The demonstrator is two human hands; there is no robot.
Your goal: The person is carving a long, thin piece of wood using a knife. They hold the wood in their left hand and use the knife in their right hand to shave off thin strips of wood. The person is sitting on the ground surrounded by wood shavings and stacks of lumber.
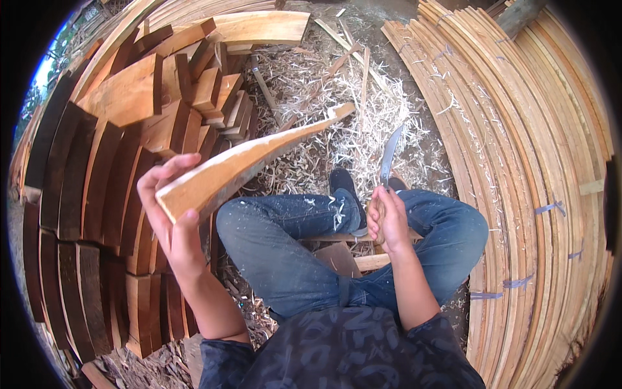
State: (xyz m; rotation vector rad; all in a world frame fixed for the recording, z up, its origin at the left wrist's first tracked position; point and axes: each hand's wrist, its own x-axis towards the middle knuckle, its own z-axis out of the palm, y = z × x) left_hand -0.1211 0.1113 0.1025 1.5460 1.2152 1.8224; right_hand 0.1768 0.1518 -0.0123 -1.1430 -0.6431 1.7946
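My left hand (pixel 173 201) grips the thick near end of a long tapered piece of wood (pixel 249 154), thumb on the near side and fingers behind. The piece slants up to the right over my knee and narrows to a hooked tip with a pale, rough-cut upper edge. In front of my lap my right hand (pixel 387 219) is closed around the handle of a knife (pixel 389 155). Its slightly curved blade points up and away, apart from the wood. Most of the handle is hidden by my fingers.
Stacked wooden blocks (pixel 116 155) rise close on my left. Bundled long wooden strips (pixel 512 162), tied with bluish bands, curve along my right. Pale shavings (pixel 304 155) and thin sticks (pixel 365 78) litter the ground ahead. My bent legs (pixel 278 243) are spread between the stacks.
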